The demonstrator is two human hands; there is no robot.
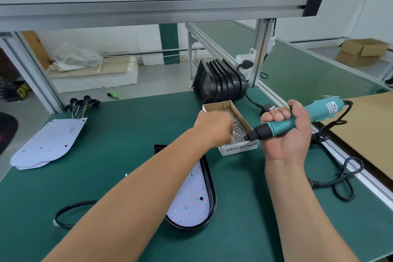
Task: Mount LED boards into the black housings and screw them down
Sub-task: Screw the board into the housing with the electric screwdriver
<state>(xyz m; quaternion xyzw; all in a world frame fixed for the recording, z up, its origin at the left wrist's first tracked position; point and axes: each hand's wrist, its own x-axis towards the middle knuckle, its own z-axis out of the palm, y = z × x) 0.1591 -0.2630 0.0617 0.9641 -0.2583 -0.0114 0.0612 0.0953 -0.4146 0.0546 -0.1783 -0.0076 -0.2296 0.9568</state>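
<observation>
Left hand (214,127) is over the box (240,149) now, fingers dipped down among the screws (239,124) and hidden behind the knuckles, so I cannot tell what that grip has, if anything. Right hand (292,136) is up off the worktop (127,134), palm facing the camera, its grip wrapped firmly round the teal screwdriver (325,109). The black nose of the tool points left and hangs right over the screws.

The job itself sits at near centre: one black housing (213,198) flat on the worktop, a white LED board (191,202) lying inside it, partly covered by the left forearm. Neither hand is touching it.

Spare boards (49,140) are stacked at far left, wires and black connectors trailing off their far end. More housings (219,83) stand nested on edge behind the box, against the frame post.

The screwdriver's black cord (340,178) loops along the right edge — just beside it lies a brown cardboard sheet (372,130). Another black cable (63,212) curls at near left, passing under the left arm.
</observation>
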